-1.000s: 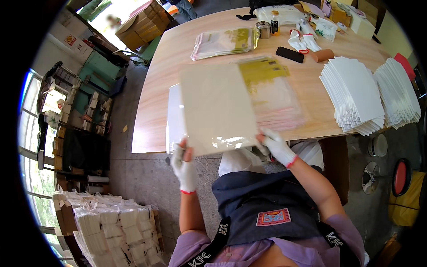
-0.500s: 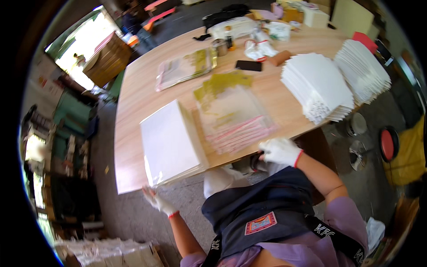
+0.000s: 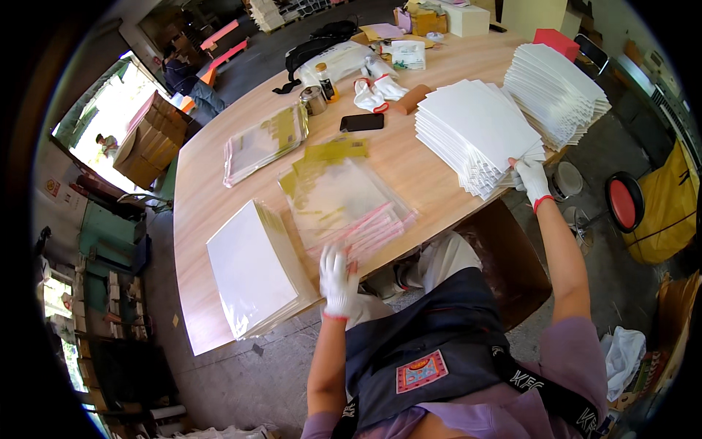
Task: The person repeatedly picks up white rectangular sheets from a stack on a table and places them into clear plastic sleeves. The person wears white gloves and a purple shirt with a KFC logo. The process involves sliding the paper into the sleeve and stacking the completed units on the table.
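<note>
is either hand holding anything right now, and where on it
The right hand grips the near corner of the stack of white sheets. The left hand rests on the clear bags' near edge; a grip cannot be told.

On desk (image 3: pixel 409 164): bagged stack (image 3: pixel 252 274) at left edge; loose bags (image 3: pixel 340 205) centre, right of it; sheet stacks (image 3: pixel 479 132) far right; phone (image 3: pixel 361 122) behind loose bags.

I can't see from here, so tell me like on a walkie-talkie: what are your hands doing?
Left hand on clear bags. Right hand gripping white sheet stack corner. Bagged stack at left, nothing blocking.
</note>
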Demonstrator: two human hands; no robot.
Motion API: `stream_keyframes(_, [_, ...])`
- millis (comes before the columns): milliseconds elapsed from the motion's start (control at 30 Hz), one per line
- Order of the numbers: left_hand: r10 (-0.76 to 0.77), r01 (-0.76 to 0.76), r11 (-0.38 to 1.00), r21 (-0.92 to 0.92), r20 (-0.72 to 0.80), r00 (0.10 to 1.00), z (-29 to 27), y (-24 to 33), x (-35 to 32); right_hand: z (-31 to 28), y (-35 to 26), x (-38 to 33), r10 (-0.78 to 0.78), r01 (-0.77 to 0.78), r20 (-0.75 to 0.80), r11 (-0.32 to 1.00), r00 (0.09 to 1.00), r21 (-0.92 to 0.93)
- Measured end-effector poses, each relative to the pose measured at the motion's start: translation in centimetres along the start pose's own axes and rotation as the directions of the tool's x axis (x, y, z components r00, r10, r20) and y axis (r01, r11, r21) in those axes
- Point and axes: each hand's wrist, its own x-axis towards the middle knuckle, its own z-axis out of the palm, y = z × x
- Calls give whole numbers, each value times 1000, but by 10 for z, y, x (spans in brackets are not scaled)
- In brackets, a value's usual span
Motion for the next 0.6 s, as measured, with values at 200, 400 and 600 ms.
stream_keyframes(200, [-93, -23, 919, 394, 272, 958, 58, -58, 65, 6, 15, 3, 134, -175, 113, 798, 985, 577])
stream_keyframes(400, [-132, -88, 913, 398, 491, 861, 51, -8, 80, -14, 52, -21, 100, -308, 327, 664, 940, 682])
stream_keyframes(600, [-220, -68, 903, 424, 593, 774, 22, 0, 88, -17, 25, -59, -68, -56, 127, 631, 990, 774])
